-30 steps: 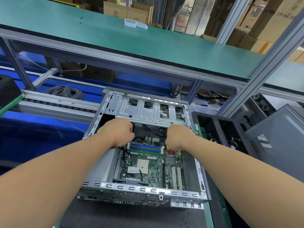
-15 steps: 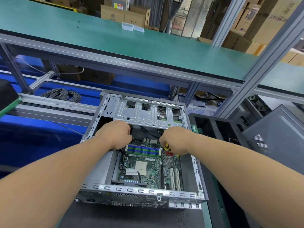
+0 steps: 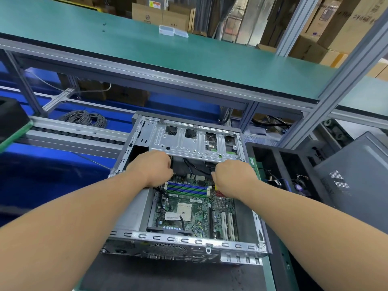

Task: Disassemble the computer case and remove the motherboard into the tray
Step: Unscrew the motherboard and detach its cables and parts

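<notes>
The open computer case lies flat in front of me, with the green motherboard still inside it. A silver drive cage spans the far end. My left hand reaches in under the cage edge, its fingers curled around a black cable above the blue memory slots. My right hand is curled at the board's far right corner, and a small yellow object peeks out under its palm. What the fingertips touch is hidden. The black compartment tray stands right of the case.
A grey perforated side panel leans at the far right. A green shelf on aluminium posts hangs over the case's far end. A roller conveyor and a coil of grey wire lie to the left.
Both hands stay at the far end of the motherboard with only slight shifts. The yellow object under my right palm has come into view.
</notes>
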